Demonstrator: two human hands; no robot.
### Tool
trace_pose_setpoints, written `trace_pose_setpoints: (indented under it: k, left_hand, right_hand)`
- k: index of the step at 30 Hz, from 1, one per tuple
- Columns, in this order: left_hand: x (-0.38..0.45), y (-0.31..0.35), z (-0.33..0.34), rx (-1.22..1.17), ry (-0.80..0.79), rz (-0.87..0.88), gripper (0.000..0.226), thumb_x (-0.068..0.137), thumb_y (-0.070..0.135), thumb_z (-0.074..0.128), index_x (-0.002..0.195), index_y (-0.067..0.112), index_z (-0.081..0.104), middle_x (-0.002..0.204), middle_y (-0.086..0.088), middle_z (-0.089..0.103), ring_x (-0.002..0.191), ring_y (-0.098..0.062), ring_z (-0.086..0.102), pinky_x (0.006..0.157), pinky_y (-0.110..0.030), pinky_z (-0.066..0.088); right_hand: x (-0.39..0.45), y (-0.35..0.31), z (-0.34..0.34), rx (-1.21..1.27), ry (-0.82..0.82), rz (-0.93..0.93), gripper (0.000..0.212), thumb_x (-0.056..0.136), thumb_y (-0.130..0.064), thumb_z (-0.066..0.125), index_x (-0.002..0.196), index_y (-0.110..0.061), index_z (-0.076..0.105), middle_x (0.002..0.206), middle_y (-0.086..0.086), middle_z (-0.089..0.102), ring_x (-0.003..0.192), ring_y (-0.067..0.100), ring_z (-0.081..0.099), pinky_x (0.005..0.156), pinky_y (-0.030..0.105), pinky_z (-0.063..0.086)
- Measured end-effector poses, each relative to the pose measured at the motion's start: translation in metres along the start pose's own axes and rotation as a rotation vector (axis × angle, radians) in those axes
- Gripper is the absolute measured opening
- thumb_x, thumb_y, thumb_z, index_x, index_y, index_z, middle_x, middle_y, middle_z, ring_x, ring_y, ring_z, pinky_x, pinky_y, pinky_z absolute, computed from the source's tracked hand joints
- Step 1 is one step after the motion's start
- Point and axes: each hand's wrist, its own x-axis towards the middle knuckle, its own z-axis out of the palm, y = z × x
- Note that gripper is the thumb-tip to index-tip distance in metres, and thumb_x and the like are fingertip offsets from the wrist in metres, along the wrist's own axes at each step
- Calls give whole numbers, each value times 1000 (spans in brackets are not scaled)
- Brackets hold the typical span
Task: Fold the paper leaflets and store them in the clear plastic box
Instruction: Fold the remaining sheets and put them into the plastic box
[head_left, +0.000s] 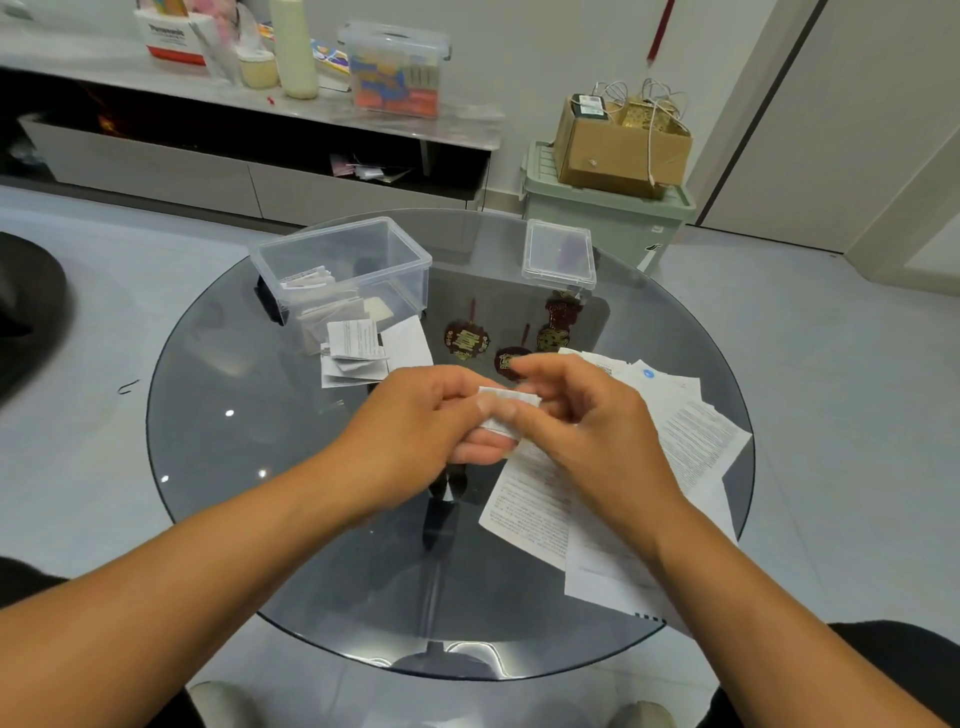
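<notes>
Both hands' fingers (498, 410) pinch a small, white, folded leaflet (511, 397); its surface shows blurred.

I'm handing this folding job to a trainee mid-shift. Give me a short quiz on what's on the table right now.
1. True or false: the clear box still has its lid on.
2. What do both hands, left hand and right hand, hold between them?
3. The unfolded sheets lie: A) under the right forearm, B) inside the box, C) on the floor.

Key: 1 false, the lid lies apart on the glass table. 2 a small folded leaflet. 3 A.
</notes>
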Motion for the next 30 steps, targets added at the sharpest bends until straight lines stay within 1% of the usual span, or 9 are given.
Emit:
trace_pose_setpoints:
  k: [4, 7, 11, 14, 17, 20, 23, 26, 30]
  left_hand:
    - [1, 3, -15, 417, 170, 184, 14, 90, 33, 75, 94, 21, 69, 84, 2, 73, 68, -9, 68, 65, -34, 58]
    - [1, 10, -36, 991, 256, 223, 51, 75, 60, 79, 117, 40, 57, 107, 19, 57, 94, -5, 57, 79, -33, 50]
    - [6, 3, -45, 1220, 182, 68, 67, 80, 62, 72, 135, 26, 56, 131, 1, 60, 119, -24, 56, 96, -44, 51]
    - [10, -2, -45, 1328, 154, 135, 40, 95, 49, 61, 120, 19, 65, 119, -4, 65, 110, -27, 59, 90, -42, 51]
    - [10, 2, -42, 1411, 148, 224, 26, 101, 30, 51, 76, 21, 53, 79, 1, 56, 77, -23, 54, 69, -39, 49]
    - [15, -3, -45, 1290, 179, 288, 30, 102, 31, 47, 75, 22, 56, 70, 3, 58, 67, -21, 55, 63, -38, 50]
    - [12, 2, -42, 831, 187, 196, 21, 101, 30, 49, 83, 25, 61, 73, 2, 70, 70, -18, 66, 64, -36, 55]
    - [7, 16, -35, 331, 48, 23, 19, 105, 16, 44, 93, 12, 58, 83, -7, 77, 78, -20, 76, 69, -31, 62]
    - [3, 22, -29, 30, -111, -111, 23, 109, 14, 35, 102, 8, 56, 99, -17, 77, 94, -31, 76, 78, -34, 64]
  right_hand:
    - [3, -3, -6, 24, 24, 98, 7, 87, -34, 81, 88, -28, 79, 81, -7, 74, 73, 12, 64, 74, 37, 55]
    - [5, 1, -8, -220, 83, 59, 6, 91, -33, 77, 85, -30, 76, 84, -16, 69, 73, 5, 58, 70, 23, 47]
    - [6, 10, -3, -379, -50, 192, 10, 95, -34, 72, 87, -31, 76, 91, -19, 68, 81, 4, 60, 79, 35, 54]
    - [5, 12, -2, -333, -29, 218, 14, 97, -37, 69, 86, -30, 75, 87, -17, 69, 80, 6, 62, 74, 34, 52]
    - [5, 9, -1, -230, 5, 233, 18, 99, -42, 65, 88, -29, 72, 83, -14, 68, 76, 6, 63, 69, 25, 45]
    - [5, 9, 0, -157, 36, 264, 22, 101, -43, 60, 88, -27, 68, 83, -11, 68, 74, 7, 65, 71, 32, 53]
    - [8, 6, -1, 51, 14, 353, 19, 103, -37, 59, 96, -21, 67, 96, -7, 75, 84, 10, 75, 89, 41, 60]
    - [9, 6, 0, 250, -76, 393, 18, 101, -31, 64, 95, -16, 70, 108, 1, 75, 100, 15, 76, 97, 47, 59]
    - [8, 3, 1, 371, -144, 361, 15, 87, -38, 69, 86, -24, 75, 104, 6, 77, 105, 24, 74, 101, 53, 56]
